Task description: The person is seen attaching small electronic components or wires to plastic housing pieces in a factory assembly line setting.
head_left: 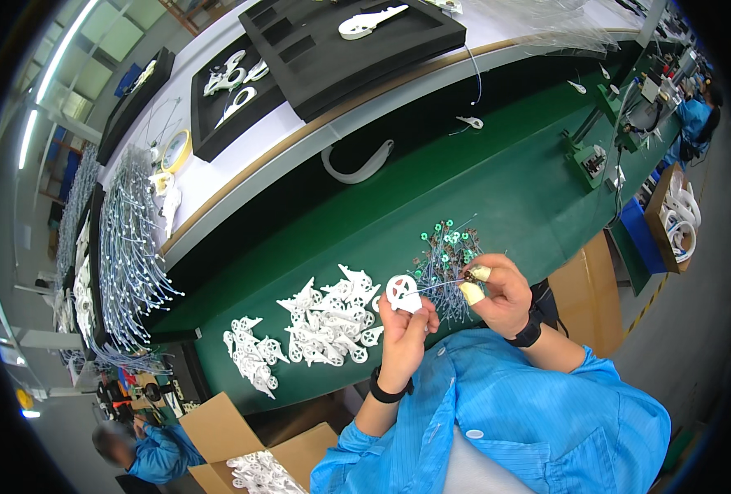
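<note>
My left hand (405,339) is closed around the narrow lower end of a white plastic housing (402,290), whose round spoked end points up. My right hand (504,301) has yellow coverings on the thumb and forefinger, and these pinch a small dark part on a thin blue wire (439,287). The wire stretches between the two hands and reaches the housing. Just beyond them lies a heap of blue wires with green discs (448,244). Left of my left hand, a large pile of white housings (328,319) and a smaller pile (252,352) rest on the green bench (398,206).
Above the bench runs a shelf (332,115) with black foam trays (316,70) and a tape roll (176,151). Bundled blue wires (131,247) hang off its left end. A cardboard box (217,428) of white parts stands below. Green fixtures (588,156) stand at right. Co-workers sit farther off.
</note>
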The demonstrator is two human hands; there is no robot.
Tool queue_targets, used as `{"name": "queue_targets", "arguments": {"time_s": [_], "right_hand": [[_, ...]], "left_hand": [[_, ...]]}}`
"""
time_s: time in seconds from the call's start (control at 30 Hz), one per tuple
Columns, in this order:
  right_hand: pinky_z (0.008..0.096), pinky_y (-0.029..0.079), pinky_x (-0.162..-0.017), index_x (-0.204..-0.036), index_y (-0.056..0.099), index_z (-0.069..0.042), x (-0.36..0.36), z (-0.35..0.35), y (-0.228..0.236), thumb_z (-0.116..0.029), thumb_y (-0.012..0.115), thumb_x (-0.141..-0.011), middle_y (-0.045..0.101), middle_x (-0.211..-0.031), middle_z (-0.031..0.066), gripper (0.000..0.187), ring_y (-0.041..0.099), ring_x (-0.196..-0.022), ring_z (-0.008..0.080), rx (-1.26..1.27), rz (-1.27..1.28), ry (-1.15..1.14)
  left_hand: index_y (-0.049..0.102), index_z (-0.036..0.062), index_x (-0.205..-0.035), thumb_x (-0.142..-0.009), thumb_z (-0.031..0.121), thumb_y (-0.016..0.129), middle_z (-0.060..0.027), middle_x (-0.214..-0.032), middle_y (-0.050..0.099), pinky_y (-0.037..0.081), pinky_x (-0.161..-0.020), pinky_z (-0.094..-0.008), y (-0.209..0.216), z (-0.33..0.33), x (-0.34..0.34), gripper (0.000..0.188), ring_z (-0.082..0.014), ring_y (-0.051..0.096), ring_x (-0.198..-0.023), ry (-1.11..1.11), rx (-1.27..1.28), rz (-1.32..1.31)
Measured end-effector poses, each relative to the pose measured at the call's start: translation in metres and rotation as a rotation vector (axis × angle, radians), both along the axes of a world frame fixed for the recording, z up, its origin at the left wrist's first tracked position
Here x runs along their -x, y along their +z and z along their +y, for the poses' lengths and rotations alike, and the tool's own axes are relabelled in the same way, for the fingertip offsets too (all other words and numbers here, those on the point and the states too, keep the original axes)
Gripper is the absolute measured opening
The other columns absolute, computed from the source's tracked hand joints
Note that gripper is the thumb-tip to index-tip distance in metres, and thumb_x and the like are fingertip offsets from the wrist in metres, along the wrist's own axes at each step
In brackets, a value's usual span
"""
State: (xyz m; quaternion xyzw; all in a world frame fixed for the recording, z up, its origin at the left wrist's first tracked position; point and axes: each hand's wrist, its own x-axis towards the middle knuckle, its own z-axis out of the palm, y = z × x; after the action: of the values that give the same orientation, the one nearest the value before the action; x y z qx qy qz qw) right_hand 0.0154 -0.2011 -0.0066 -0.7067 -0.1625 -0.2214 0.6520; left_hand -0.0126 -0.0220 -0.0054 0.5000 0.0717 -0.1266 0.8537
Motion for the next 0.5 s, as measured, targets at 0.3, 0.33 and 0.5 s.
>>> {"name": "queue_targets", "arguments": {"time_s": [0.3,0.33,0.5], "right_hand": [[0.0286,0.052,-0.069,-0.101,0.06,0.001,0.011,0.026,0.007,0.003,0.071,-0.077,0.064,-0.099,0.0144,0.027,0.062,-0.078,0.0181,0.034,0.146,0.075],[0.0286,0.052,-0.069,-0.101,0.06,0.001,0.01,0.025,0.01,0.003,0.071,-0.077,0.064,-0.099,0.0144,0.027,0.062,-0.078,0.0181,0.034,0.145,0.076],[0.0302,0.052,-0.068,-0.098,0.061,0.002,0.011,0.025,0.016,0.001,0.073,-0.075,0.064,-0.098,0.0143,0.026,0.063,-0.078,0.0203,0.058,0.108,0.069]], "left_hand": [[0.019,-0.0003,-0.144,-0.096,0.008,0.037,-0.0136,-0.122,0.048,0.044,-0.084,-0.0277,0.019,-0.017,0.011,0.052,-0.014,0.05,-0.096,-0.121,-0.421,-0.243],[0.019,-0.0005,-0.145,-0.097,0.01,0.036,-0.0142,-0.123,0.047,0.044,-0.084,-0.0279,0.023,-0.018,0.012,0.052,-0.0145,0.05,-0.096,-0.121,-0.439,-0.245],[0.018,-0.001,-0.146,-0.102,0.019,0.033,-0.0135,-0.122,0.049,0.046,-0.079,-0.0267,0.027,-0.017,0.013,0.051,-0.014,0.052,-0.092,-0.088,-0.388,-0.202]]}}
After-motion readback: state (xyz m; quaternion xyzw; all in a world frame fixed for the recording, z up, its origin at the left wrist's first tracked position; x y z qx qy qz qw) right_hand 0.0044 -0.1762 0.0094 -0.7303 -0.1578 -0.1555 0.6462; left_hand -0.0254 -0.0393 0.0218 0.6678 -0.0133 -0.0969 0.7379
